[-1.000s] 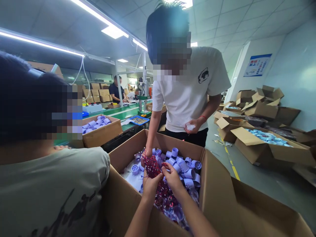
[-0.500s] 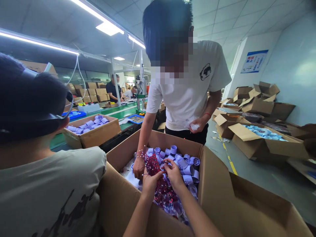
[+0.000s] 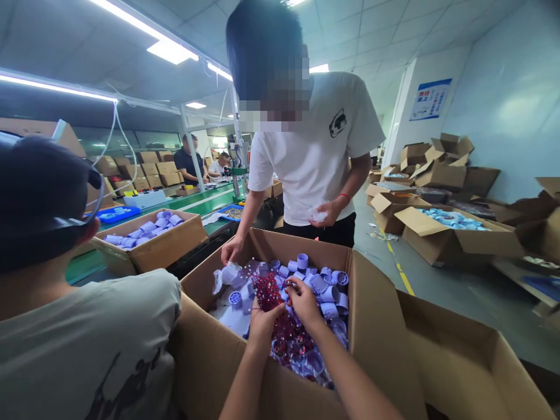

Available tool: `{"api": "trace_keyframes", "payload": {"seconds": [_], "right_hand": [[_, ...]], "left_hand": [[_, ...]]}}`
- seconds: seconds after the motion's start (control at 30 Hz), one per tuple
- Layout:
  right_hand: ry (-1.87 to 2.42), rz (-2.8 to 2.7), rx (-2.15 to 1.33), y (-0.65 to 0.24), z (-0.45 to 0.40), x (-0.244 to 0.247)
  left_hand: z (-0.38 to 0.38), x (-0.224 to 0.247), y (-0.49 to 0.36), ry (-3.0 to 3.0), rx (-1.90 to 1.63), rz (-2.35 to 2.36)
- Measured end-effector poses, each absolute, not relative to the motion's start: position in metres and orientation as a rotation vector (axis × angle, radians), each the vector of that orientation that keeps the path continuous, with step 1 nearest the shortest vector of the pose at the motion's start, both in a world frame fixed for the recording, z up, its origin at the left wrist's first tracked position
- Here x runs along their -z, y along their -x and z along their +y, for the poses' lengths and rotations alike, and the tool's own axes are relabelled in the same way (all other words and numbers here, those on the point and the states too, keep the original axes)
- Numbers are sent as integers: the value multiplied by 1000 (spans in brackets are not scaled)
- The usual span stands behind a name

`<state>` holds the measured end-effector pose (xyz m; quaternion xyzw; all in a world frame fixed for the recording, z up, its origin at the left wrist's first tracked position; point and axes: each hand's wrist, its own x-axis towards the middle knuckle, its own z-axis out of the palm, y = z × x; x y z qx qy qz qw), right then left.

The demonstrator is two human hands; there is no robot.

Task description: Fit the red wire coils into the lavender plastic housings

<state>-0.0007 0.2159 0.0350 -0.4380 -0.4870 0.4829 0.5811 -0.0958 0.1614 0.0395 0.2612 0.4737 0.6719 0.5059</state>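
Note:
My left hand [image 3: 263, 322] is closed around a bundle of thin red wires [image 3: 268, 291] with small pale tips, held over an open cardboard box. My right hand [image 3: 305, 304] pinches at the right side of the same bundle, thumb and fingertips together; it seems to have one of the wires, partly hidden by the fingers. More red wired pieces [image 3: 291, 335] hang or lie below my hands. Many lavender plastic cylinders [image 3: 329, 293] fill the cardboard box [image 3: 377, 326], some in clear plastic bags.
Across the box a co-worker's hand [image 3: 231, 249] is at a clear plastic bag [image 3: 228, 275]; the other holds crumpled clear plastic [image 3: 318, 216]. Another person [image 3: 87, 344] sits close at left, by a smaller box of lavender cylinders [image 3: 153, 248]. Open cartons [image 3: 459, 239] stand at right.
The co-worker's hand has moved from beside my left hand, up and left to the box's far-left edge with a plastic bag. My hands keep hold of the bundle. The view has shifted slightly.

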Motion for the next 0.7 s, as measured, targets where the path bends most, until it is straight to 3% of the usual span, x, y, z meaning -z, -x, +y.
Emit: {"api": "trace_keyframes", "payload": {"seconds": [0.17, 0.37, 0.57, 0.7], "right_hand": [[1062, -1180, -879, 1, 222, -32], [922, -1078, -1224, 1, 225, -36], [994, -805, -1095, -5, 227, -35], [843, -707, -1247, -2, 224, -38]], "left_hand": [[165, -32, 97, -637, -1557, 1088], [167, -25, 94, -641, -1424, 1036], [157, -40, 93, -658, -1337, 1087], [156, -43, 92, -654, -1348, 1117]]}}
